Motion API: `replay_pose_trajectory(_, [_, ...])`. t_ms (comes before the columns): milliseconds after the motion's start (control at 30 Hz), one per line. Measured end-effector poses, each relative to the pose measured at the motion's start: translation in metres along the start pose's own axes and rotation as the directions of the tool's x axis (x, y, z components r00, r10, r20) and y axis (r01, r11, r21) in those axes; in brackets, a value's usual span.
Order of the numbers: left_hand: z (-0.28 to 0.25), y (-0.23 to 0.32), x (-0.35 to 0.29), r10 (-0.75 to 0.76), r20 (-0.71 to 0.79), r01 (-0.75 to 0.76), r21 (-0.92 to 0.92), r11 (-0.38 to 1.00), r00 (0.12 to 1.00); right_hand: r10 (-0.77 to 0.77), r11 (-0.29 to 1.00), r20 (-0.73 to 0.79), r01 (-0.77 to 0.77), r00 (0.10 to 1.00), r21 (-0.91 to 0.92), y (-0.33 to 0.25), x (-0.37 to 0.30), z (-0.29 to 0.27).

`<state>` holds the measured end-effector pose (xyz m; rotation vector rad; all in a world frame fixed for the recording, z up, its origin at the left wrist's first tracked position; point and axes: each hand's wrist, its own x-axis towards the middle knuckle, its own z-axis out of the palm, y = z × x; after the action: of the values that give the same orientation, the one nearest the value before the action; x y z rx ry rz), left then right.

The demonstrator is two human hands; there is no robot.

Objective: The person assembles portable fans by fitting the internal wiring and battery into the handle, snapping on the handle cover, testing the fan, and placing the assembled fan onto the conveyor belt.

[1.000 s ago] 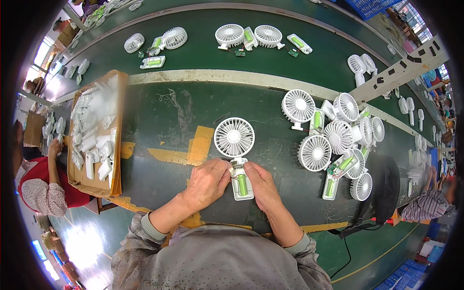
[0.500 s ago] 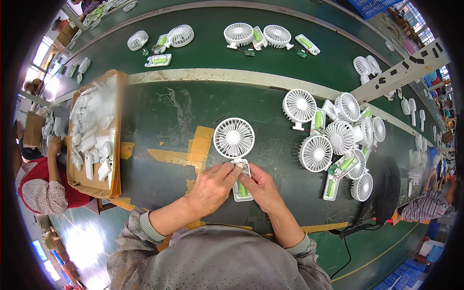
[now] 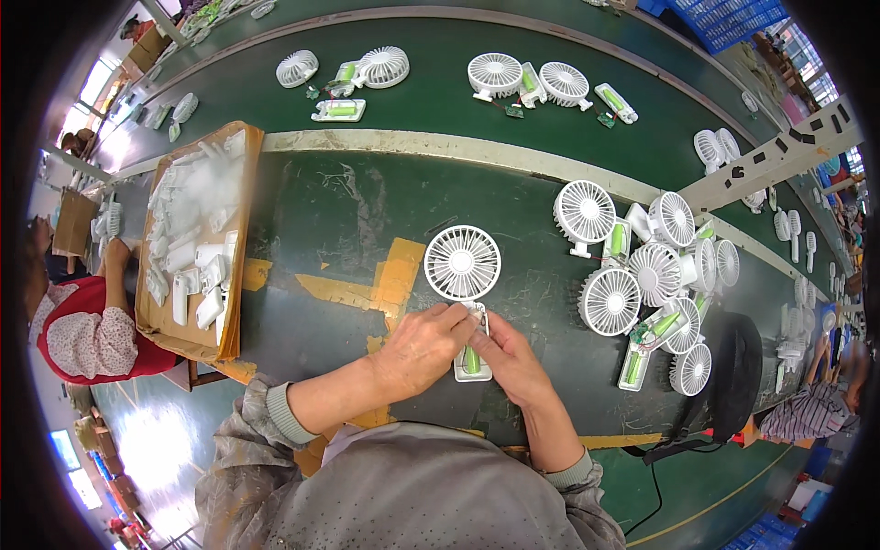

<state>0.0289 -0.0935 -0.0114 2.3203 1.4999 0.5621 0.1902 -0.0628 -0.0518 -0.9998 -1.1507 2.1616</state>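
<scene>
Upright before me on the dark green table lies a white handheld fan (image 3: pixel 463 263), its round grille pointing away. Its open handle (image 3: pixel 472 363) shows a green cylindrical battery and points toward me. My left hand (image 3: pixel 420 348) comes over the handle's upper end with fingers pinched together near the fan's neck; what lies under those fingertips is hidden. Along the handle's right side, my right hand (image 3: pixel 516 365) grips it between thumb and fingers. The hands nearly meet over the handle, covering part of its inside.
A cardboard tray (image 3: pixel 246 266) of white plastic parts stands left. Several fans with open handles (image 3: pixel 656 273) are heaped right, near a black strap-like item (image 3: pixel 733 376). More fans (image 3: pixel 495 75) lie on the belt beyond the pale rail (image 3: pixel 394 142). A person in red (image 3: pixel 92 335) sits left.
The whole view has shifted, so the fan, tray and heap all appear farther right. Both hands stay at the fan's handle, with only slight finger movement.
</scene>
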Motion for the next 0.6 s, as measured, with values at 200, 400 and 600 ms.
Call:
replay_pose_trajectory(200, [0.0, -0.013, -0.011, -0.151, -0.156, 0.091, -0.338, 0.937, 0.976, 0.1, 0.986, -0.05, -0.092, 0.994, 0.137, -0.002, 0.004, 0.0])
replay_pose_trajectory(400, [0.005, -0.017, -0.033, -0.036, -0.337, -0.016, -0.149, 0.989, 0.941, 0.087, 0.985, -0.087, -0.073, 0.992, 0.156, 0.009, 0.012, 0.005])
replay_pose_trajectory(600, [0.03, -0.002, -0.031, -0.056, -0.331, 0.044, -0.041, 0.998, 0.942, 0.035, 0.985, -0.312, 0.02, 0.949, 0.17, 0.016, 0.003, 0.009])
